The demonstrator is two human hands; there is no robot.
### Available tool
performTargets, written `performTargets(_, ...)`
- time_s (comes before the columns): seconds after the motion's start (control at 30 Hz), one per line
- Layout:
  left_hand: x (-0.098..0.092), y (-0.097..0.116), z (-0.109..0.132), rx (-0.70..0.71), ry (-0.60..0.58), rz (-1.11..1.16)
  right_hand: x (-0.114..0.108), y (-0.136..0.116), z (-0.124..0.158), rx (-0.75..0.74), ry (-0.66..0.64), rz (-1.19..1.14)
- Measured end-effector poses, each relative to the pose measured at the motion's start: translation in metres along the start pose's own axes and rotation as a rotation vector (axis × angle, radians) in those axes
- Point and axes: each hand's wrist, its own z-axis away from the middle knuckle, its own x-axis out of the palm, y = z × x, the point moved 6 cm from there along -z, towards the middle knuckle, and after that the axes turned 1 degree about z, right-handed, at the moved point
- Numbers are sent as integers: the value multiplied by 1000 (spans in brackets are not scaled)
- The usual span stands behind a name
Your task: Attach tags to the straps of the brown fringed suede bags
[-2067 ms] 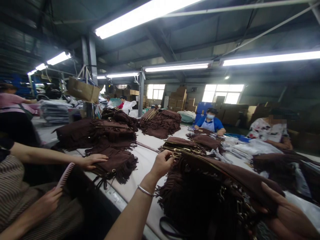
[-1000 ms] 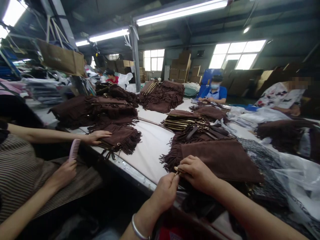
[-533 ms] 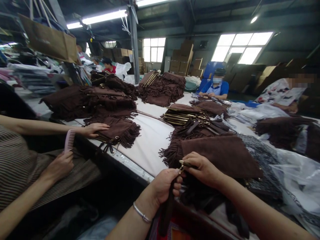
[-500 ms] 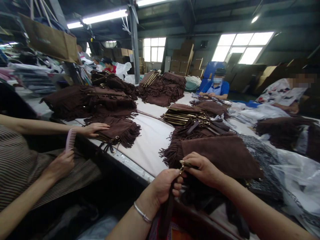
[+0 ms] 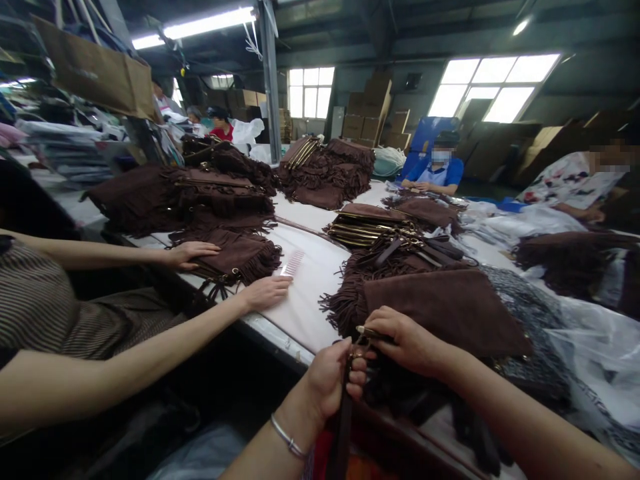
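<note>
My left hand, a bangle at its wrist, is closed round a dark brown strap that hangs down below the fist. At the top of the strap a gold-coloured metal clasp shows between thumb and fingers. Right beside it, my right hand pinches a slim dark piece with a pale metal tip; its exact kind is unclear. Just behind the hands lies a brown fringed bag, with more dark straps on the pile beyond it.
On the left, a co-worker's hand holds a pale comb beside a fringed bag. Stacked bags with gold zips stand farther back on the white table. Clear plastic lies to the right. Other people sit across the table.
The co-worker's comb hand has moved from their lap onto the table. My hands stay close together; the metal tip and clasp have shifted slightly.
</note>
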Motion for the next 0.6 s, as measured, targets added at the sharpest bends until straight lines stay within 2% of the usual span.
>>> performTargets(0.13, 7, -4, 1, -96, -49, 78, 1, 1, 0, 11, 27, -9)
performTargets(0.23, 10, -3, 0, 6, -35, -42, 2, 3, 3, 14, 32, -8)
performTargets(0.4, 9, 5, 2, 227, 35, -403, 3, 6, 5, 13, 45, -4)
performTargets(0.6, 7, 5, -2, 298, 180, -546, 5, 6, 5, 10, 53, 17)
